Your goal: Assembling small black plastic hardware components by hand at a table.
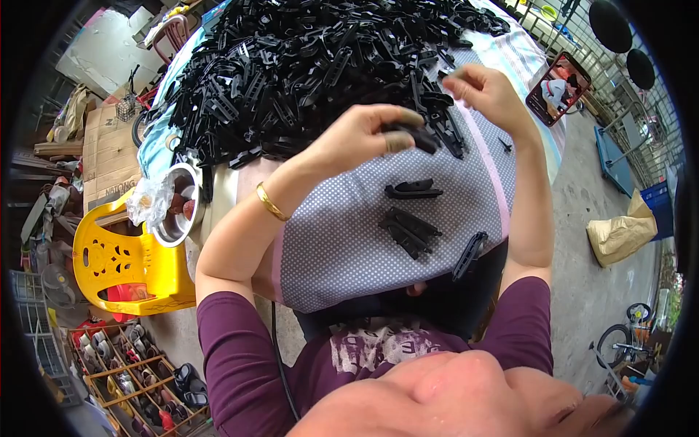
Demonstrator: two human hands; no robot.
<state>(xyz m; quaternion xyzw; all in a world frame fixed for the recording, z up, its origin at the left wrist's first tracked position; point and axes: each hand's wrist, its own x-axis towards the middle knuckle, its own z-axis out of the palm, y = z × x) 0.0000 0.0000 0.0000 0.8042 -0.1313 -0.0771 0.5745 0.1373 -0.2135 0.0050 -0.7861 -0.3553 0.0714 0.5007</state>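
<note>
Pinching a black piece (424, 139), the left hand (362, 135) seemed at gathering step, next needing steady hold; right hand (489, 95), grip unclear.

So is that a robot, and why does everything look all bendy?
No robot! Those are a person's bare left hand and right hand. There's one picture, taken by a camera on the person's head, looking down. Its very wide lens bends straight edges. On the cloth-covered table lie a big pile of black pieces and a few separate pieces. The left hand holds a blurry black piece. The right hand is near the pile's edge; I can't tell whether it's holding anything.
</note>
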